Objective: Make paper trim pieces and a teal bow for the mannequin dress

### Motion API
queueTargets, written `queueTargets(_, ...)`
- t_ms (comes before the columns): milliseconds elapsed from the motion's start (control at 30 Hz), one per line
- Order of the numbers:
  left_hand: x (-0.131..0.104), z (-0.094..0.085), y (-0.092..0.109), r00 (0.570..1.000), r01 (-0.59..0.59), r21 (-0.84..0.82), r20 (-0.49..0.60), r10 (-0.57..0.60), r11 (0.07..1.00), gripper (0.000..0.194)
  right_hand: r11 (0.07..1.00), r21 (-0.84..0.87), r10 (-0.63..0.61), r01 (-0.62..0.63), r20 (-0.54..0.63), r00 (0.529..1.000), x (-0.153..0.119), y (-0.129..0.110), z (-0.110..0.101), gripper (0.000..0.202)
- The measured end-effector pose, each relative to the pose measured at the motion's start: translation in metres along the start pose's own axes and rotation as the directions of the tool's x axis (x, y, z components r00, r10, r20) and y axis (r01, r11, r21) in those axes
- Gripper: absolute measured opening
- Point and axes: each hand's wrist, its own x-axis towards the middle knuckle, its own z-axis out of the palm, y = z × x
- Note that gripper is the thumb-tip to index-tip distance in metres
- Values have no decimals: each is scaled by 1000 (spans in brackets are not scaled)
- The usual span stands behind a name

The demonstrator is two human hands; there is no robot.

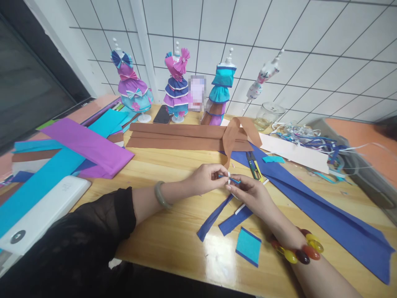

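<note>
My left hand (208, 179) and my right hand (252, 192) meet above the middle of the table, fingertips pinched together. Between them is a small narrow piece with blue and white edges (229, 178); its exact shape is too small to tell. Both hands hold it. Below them lie a narrow dark blue strip (214, 217), a shorter dark blue piece (235, 220) with a white edge, and a turquoise piece with dark blue borders (248, 247). Small snips with yellow and green handles (254, 165) lie just beyond my right hand.
Three dressed miniature mannequins (135, 80) and a tilted, undressed one (263, 78) stand at the back by a glass (268, 116). Folded brown fabric (173, 137) lies before them, purple fabric (89, 145) and a white device (49, 213) left, long blue fabric (322, 207) right, near a cluttered grey tray (366, 178).
</note>
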Motion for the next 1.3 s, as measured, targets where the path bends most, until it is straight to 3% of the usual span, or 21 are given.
queueTargets(233,1,1,-3,1000,3,-89,1,-3,996,20,982,138,134,-127,-40,990,-2,-11,1,30)
queueTargets(467,3,2,-6,1000,-21,-136,-19,18,990,20,970,211,149,-119,-129,980,1,-11,3,30)
queueTargets(700,1,2,-2,1000,-9,-179,-16,6,984,23,927,302,244,-220,-45,969,1,-13,1,32)
queueTargets(1033,2,3,-3,999,-20,-166,-48,12,986,27,908,326,286,-262,-28,958,0,-17,0,32)
queueTargets(1300,3,0,4,986,-144,-33,-94,140,989,19,897,351,299,-270,-31,954,2,-16,0,32)
